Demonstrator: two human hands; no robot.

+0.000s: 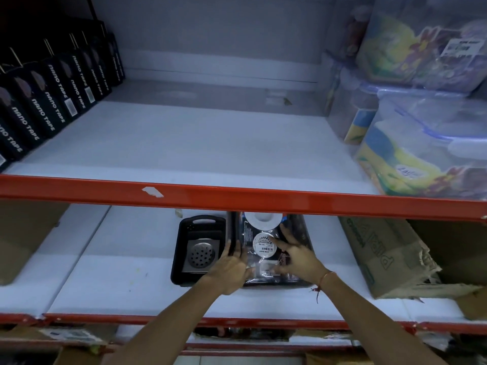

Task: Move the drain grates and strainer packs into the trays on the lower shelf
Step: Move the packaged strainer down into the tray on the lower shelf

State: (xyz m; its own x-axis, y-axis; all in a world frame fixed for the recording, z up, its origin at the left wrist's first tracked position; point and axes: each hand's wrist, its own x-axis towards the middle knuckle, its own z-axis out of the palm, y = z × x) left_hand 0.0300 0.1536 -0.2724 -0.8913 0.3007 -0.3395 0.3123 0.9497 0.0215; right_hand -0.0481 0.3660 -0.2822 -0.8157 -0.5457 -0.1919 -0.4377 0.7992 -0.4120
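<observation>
Down on the lower shelf (131,272), both hands spread flat, fingers loose and gripping nothing: left hand (232,270) and right hand (295,256) pressed the strainer packs (263,246) into the right tray (307,233), likely settling them. Just beyond the left fingertips, a drain grate (201,255) lay in the left tray (184,233). Overhead, the red shelf edge (263,200) seemed to leave little headroom.

Head view looks forward and down at shelves (237,196), close.
</observation>
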